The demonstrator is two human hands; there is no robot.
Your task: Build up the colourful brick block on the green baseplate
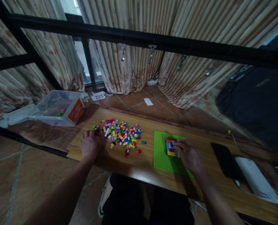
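Head view: the right hand (188,153) is touching a multicoloured plastic-brick block (170,147) at its ten o'clock, on the green studded baseplate (159,156); the left hand (90,144) is curling beside loose mixed-colour plastic bricks (121,134) at its two o'clock; whether either is pinching, I cannot tell.

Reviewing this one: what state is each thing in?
Loose bricks: scattered in a pile
Green plate: flat on the table
Brick block: assembled, on the plate
Left hand: lowered at the pile's left edge
Right hand: curled at the block
Clear bin: open, few pieces inside
Curtains: hanging, parted at left
Black device: lying flat
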